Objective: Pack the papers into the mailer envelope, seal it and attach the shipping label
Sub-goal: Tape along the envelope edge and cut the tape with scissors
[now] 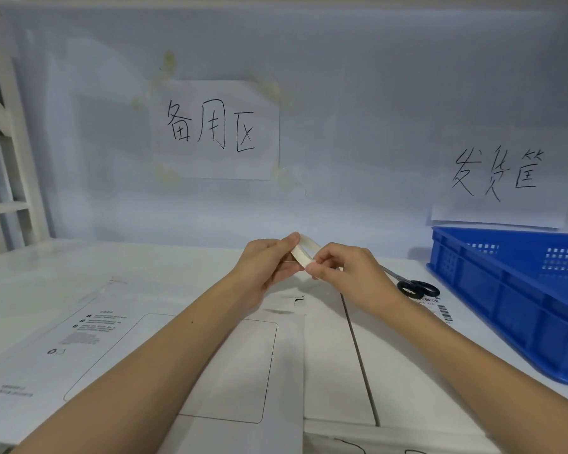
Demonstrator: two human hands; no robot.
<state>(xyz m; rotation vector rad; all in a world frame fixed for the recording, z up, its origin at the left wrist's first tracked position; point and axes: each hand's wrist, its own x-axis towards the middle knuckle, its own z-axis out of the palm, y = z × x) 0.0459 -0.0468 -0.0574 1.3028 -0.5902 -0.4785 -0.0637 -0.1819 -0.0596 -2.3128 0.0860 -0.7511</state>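
Note:
A white tape roll point(304, 250) is held up above the table between both hands. My left hand point(266, 263) grips the roll from the left with the thumb on top. My right hand point(345, 267) pinches the roll's near edge with thumb and fingertips. Below my arms a white cardboard mailer envelope point(89, 348) lies flat on the table, printed side up, with its flap point(328, 355) to the right. A shipping label point(441, 311) with barcodes lies partly hidden behind my right wrist. No papers are visible.
Black-handled scissors point(417, 288) lie on the table right of my right hand. A blue plastic crate point(492, 290) stands at the right edge. Two handwritten paper signs point(217, 129) hang on the back wall. A white rack frame point(10, 152) stands at the left.

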